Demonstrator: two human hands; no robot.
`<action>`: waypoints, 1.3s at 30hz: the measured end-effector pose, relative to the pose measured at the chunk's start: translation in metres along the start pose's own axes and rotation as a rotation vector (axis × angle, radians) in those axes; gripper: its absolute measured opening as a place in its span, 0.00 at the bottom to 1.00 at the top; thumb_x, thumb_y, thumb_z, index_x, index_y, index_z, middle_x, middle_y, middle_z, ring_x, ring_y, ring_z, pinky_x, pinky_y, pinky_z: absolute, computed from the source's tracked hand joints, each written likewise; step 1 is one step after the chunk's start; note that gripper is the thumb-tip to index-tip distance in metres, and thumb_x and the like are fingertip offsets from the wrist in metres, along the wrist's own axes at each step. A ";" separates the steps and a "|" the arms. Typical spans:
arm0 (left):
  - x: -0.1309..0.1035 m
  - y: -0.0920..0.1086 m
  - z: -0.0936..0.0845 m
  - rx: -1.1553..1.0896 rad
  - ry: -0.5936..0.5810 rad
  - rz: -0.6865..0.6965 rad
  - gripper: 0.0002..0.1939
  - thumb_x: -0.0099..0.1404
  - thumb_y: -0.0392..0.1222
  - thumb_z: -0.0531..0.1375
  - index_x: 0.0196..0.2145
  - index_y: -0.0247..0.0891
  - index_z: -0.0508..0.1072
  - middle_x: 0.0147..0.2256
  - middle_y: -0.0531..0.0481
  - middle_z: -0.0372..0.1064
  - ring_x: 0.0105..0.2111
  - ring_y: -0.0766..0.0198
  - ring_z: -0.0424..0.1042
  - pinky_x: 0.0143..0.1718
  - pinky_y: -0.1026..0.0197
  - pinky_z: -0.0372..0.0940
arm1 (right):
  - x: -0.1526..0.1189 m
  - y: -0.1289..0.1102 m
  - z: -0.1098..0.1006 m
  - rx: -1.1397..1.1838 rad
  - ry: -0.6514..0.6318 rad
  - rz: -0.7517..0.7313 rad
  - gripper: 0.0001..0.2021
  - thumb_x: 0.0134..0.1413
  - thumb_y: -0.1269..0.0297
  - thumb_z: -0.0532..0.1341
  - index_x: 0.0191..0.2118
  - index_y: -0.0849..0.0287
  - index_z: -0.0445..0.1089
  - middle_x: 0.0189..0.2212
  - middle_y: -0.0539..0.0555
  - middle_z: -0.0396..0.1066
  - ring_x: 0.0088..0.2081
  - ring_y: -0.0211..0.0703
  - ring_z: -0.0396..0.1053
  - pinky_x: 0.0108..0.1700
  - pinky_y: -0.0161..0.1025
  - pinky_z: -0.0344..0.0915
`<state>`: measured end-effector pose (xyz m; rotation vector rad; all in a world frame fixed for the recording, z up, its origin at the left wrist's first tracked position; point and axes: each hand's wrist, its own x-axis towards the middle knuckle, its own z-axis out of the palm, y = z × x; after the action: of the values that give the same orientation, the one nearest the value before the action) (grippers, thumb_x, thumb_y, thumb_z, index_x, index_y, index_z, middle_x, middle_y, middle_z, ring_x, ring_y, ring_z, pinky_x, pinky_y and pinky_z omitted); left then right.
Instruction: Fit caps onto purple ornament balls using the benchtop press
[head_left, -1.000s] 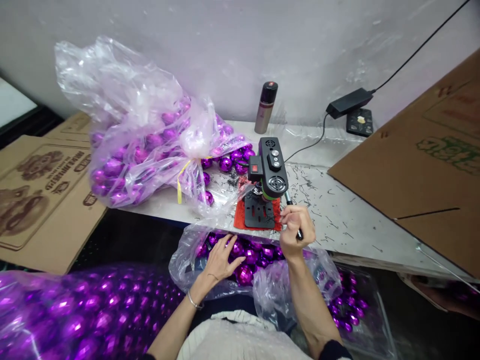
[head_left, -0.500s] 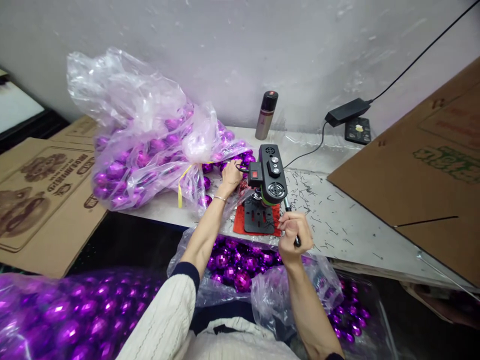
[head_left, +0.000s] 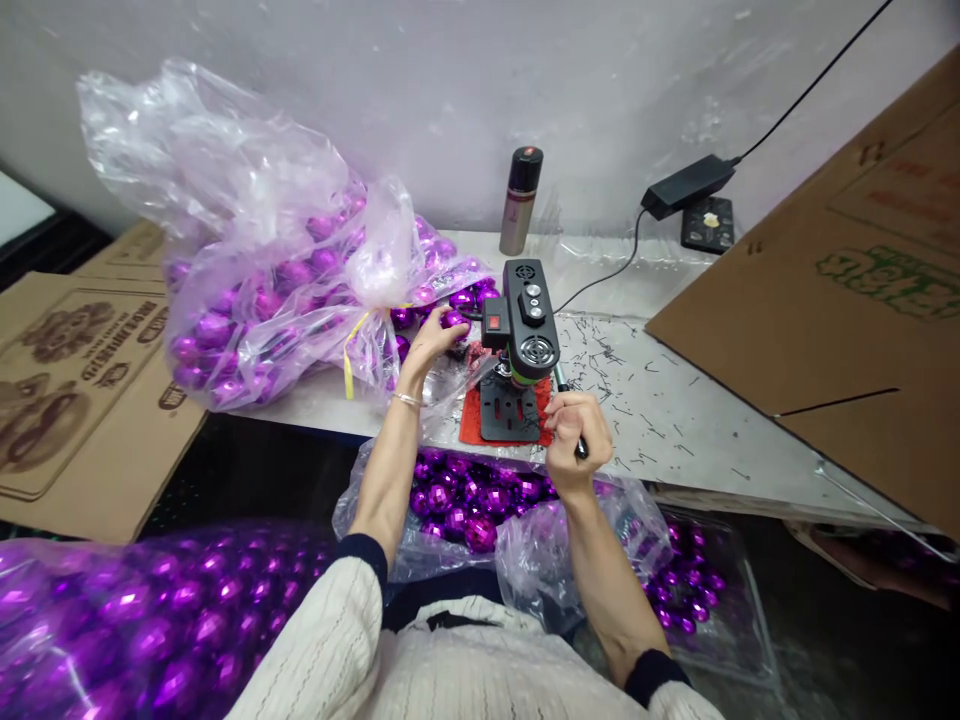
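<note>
At the mouth of the clear plastic bag [head_left: 300, 215], my left hand [head_left: 431, 340] has its thumb and fingers closed on a shiny purple bauble [head_left: 454, 319]. More purple baubles lie just behind it. My right hand [head_left: 579, 432] is wrapped round the black-gripped lever [head_left: 582, 448] of a small black press machine [head_left: 532, 315]. The press has a red switch, two round vents and a slotted base plate [head_left: 510, 415], which rests on a red cloth [head_left: 471, 425]. No bauble shows on the visible part of the plate.
An open bag of faceted purple baubles [head_left: 480, 530] sits before me, with a clear tub [head_left: 750, 600] to its right. Behind the press stand a spray can [head_left: 520, 205] and a power adapter [head_left: 688, 187]. Cardboard boxes [head_left: 840, 290] flank the table [head_left: 675, 430], strewn with dark clippings.
My left hand has drawn back slightly from the pile, and a purple bauble now shows in its fingers. My right hand stays on the lever. The whole view has shifted a little.
</note>
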<state>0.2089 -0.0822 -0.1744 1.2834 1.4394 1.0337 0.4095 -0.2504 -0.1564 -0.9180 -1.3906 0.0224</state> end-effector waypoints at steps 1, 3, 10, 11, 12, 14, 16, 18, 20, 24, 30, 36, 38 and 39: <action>-0.011 -0.002 -0.006 -0.157 0.021 -0.058 0.24 0.67 0.37 0.63 0.59 0.33 0.65 0.55 0.36 0.72 0.47 0.59 0.76 0.52 0.51 0.73 | 0.002 -0.001 0.000 0.005 0.003 0.003 0.15 0.65 0.72 0.55 0.25 0.56 0.63 0.22 0.48 0.66 0.29 0.39 0.69 0.31 0.39 0.62; -0.036 -0.005 -0.016 -0.430 0.044 -0.141 0.17 0.72 0.38 0.58 0.57 0.34 0.67 0.57 0.38 0.71 0.49 0.60 0.76 0.54 0.51 0.73 | 0.006 -0.003 0.001 0.013 0.012 0.014 0.15 0.66 0.72 0.54 0.26 0.56 0.63 0.23 0.48 0.67 0.28 0.39 0.69 0.32 0.39 0.62; -0.111 -0.022 -0.005 -0.884 0.060 -0.276 0.06 0.68 0.39 0.62 0.42 0.35 0.74 0.42 0.44 0.79 0.48 0.56 0.78 0.54 0.50 0.75 | 0.021 -0.010 0.002 0.043 0.004 0.036 0.15 0.66 0.71 0.55 0.25 0.56 0.62 0.23 0.48 0.66 0.28 0.37 0.67 0.32 0.38 0.61; -0.118 -0.026 0.002 -0.892 0.063 -0.281 0.08 0.67 0.40 0.64 0.43 0.36 0.74 0.43 0.45 0.79 0.49 0.55 0.78 0.55 0.50 0.74 | 0.023 -0.011 0.001 0.044 -0.006 0.040 0.15 0.67 0.71 0.55 0.25 0.56 0.62 0.23 0.48 0.65 0.28 0.37 0.67 0.32 0.38 0.61; -0.124 -0.031 0.011 -0.888 0.075 -0.282 0.11 0.65 0.40 0.66 0.44 0.36 0.74 0.43 0.45 0.79 0.50 0.55 0.78 0.56 0.49 0.73 | 0.024 -0.012 0.000 0.041 -0.019 0.043 0.15 0.67 0.70 0.55 0.25 0.56 0.62 0.23 0.48 0.65 0.28 0.37 0.67 0.32 0.39 0.62; -0.132 -0.042 0.029 -0.793 0.106 -0.252 0.19 0.61 0.43 0.71 0.48 0.37 0.73 0.44 0.45 0.80 0.52 0.54 0.78 0.59 0.48 0.71 | 0.027 -0.013 -0.002 0.026 -0.045 0.047 0.16 0.67 0.69 0.55 0.25 0.55 0.62 0.23 0.48 0.65 0.28 0.37 0.67 0.32 0.39 0.62; -0.135 -0.055 0.047 -0.617 0.117 -0.166 0.26 0.56 0.45 0.74 0.51 0.38 0.73 0.47 0.44 0.79 0.54 0.52 0.77 0.63 0.46 0.66 | 0.028 -0.014 -0.003 0.012 -0.071 0.041 0.16 0.68 0.69 0.54 0.26 0.55 0.62 0.23 0.48 0.65 0.29 0.37 0.67 0.32 0.39 0.62; -0.135 -0.068 0.061 -0.434 0.095 -0.034 0.31 0.55 0.48 0.75 0.53 0.38 0.72 0.53 0.41 0.76 0.59 0.49 0.73 0.66 0.44 0.62 | 0.029 -0.014 -0.005 0.008 -0.089 0.029 0.15 0.68 0.70 0.54 0.26 0.55 0.62 0.24 0.48 0.66 0.29 0.37 0.67 0.33 0.39 0.62; -0.132 -0.077 0.069 -0.266 0.084 0.094 0.33 0.55 0.51 0.74 0.56 0.38 0.72 0.59 0.39 0.72 0.63 0.47 0.69 0.68 0.43 0.59 | 0.028 -0.014 -0.006 0.000 -0.098 0.018 0.15 0.68 0.70 0.53 0.27 0.55 0.62 0.24 0.48 0.66 0.29 0.37 0.67 0.33 0.39 0.63; -0.125 -0.085 0.073 0.029 0.094 0.231 0.34 0.59 0.55 0.72 0.58 0.38 0.72 0.56 0.38 0.74 0.58 0.45 0.73 0.63 0.42 0.65 | 0.026 -0.013 -0.007 -0.028 -0.108 0.007 0.14 0.67 0.70 0.53 0.28 0.55 0.64 0.25 0.49 0.68 0.29 0.38 0.68 0.32 0.39 0.63; -0.116 -0.082 0.078 0.279 0.071 0.460 0.33 0.60 0.56 0.71 0.58 0.39 0.71 0.55 0.37 0.74 0.56 0.45 0.73 0.60 0.41 0.65 | 0.023 -0.013 -0.007 -0.013 -0.105 0.002 0.12 0.66 0.72 0.54 0.29 0.55 0.64 0.26 0.49 0.68 0.30 0.37 0.68 0.32 0.38 0.64; -0.114 -0.090 0.092 0.348 0.100 0.515 0.35 0.60 0.56 0.71 0.59 0.39 0.70 0.55 0.38 0.73 0.57 0.45 0.72 0.60 0.43 0.65 | 0.021 -0.013 -0.008 -0.007 -0.112 -0.006 0.12 0.65 0.74 0.54 0.29 0.55 0.64 0.27 0.49 0.69 0.30 0.37 0.68 0.33 0.38 0.64; -0.115 -0.093 0.093 0.348 0.094 0.512 0.35 0.60 0.56 0.71 0.59 0.39 0.70 0.56 0.38 0.73 0.57 0.46 0.72 0.59 0.43 0.65 | 0.020 -0.012 -0.008 -0.013 -0.104 -0.014 0.12 0.65 0.74 0.54 0.29 0.55 0.64 0.26 0.49 0.69 0.30 0.38 0.68 0.32 0.38 0.64; -0.115 -0.094 0.093 0.348 0.090 0.514 0.34 0.60 0.57 0.70 0.59 0.39 0.70 0.56 0.38 0.73 0.57 0.46 0.73 0.59 0.43 0.66 | 0.018 -0.012 -0.008 -0.015 -0.099 -0.019 0.12 0.65 0.74 0.54 0.29 0.55 0.64 0.26 0.49 0.69 0.30 0.38 0.69 0.32 0.38 0.64</action>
<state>0.2828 -0.2050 -0.2757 1.9499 1.4319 1.2157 0.4145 -0.2527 -0.1340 -0.9267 -1.4932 0.0437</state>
